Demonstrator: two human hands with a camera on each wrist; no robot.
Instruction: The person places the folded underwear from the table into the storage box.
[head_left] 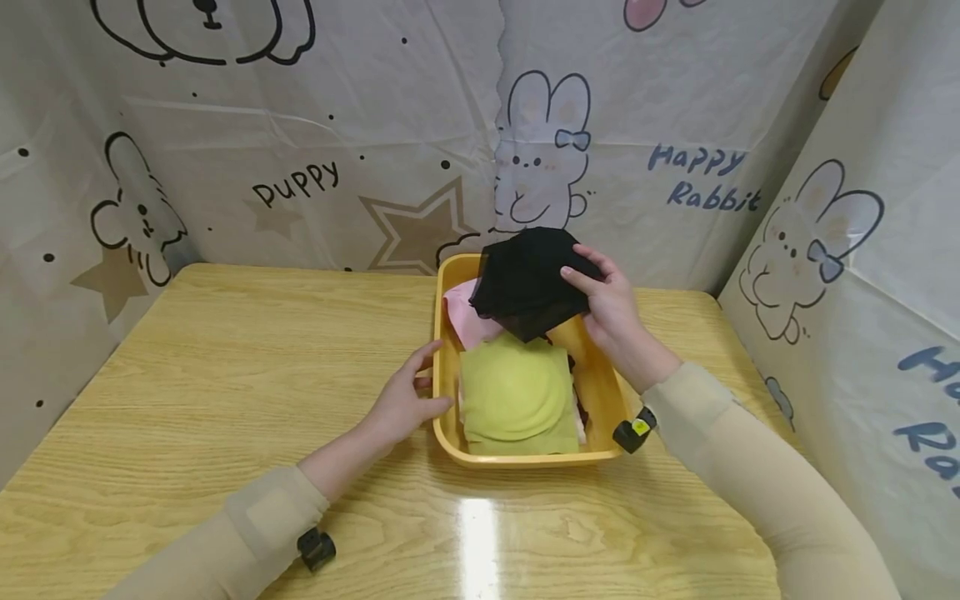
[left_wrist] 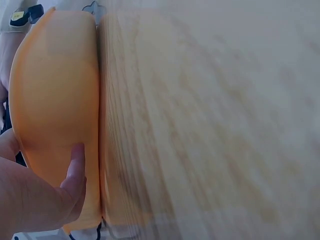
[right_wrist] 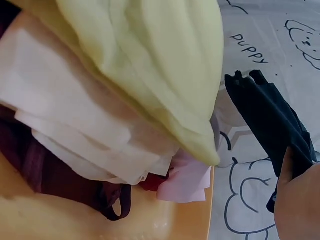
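My right hand (head_left: 613,307) pinches a folded black cloth (head_left: 528,271) at its right edge, thumb on one side and fingers on the other. The cloth hangs over the back half of a yellow-orange plastic basin (head_left: 525,460). My left hand (head_left: 397,406) grips the basin's left rim; in the left wrist view its thumb goes over the edge while a finger (left_wrist: 76,162) lies along the outer wall. Inside the basin, a folded yellow-green garment (head_left: 517,396) with a rounded bulge lies on top. A pink cloth (head_left: 467,315) shows behind it, partly covered by the black cloth.
Under the yellow-green garment are folded pale layers (right_wrist: 85,110) and a dark maroon garment (right_wrist: 75,185) with a strap loop. The basin stands on a wood-grain table (head_left: 300,358). A printed curtain (head_left: 420,125) rises behind the table and along both sides.
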